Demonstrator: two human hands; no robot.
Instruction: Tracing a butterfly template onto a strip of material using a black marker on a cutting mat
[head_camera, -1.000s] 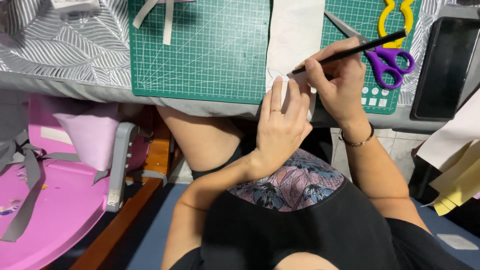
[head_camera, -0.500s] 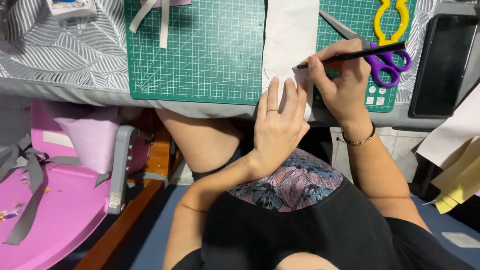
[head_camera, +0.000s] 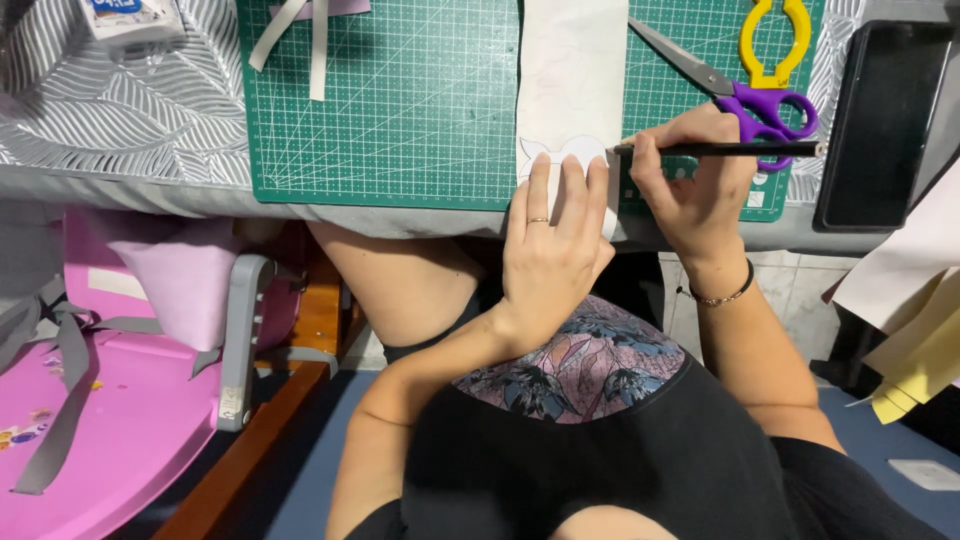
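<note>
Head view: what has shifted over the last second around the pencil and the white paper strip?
The right hand has swung the black pencil from a slant to nearly level, its tip at the right edge of the white cutout shape. The left hand still presses that shape flat on the white paper strip. The purple scissors, yellow scissors and green cutting mat stayed put.

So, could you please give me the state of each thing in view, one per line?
Left hand: pressed flat on the white cut-out.
White cut-out: lying on the paper strip.
Right hand: gripping the black pencil.
Black pencil: held level, tip at the cut-out's edge.
Paper strip: flat across the green mat.
Purple scissors: blades closed.
Tablet: screen dark.
</note>
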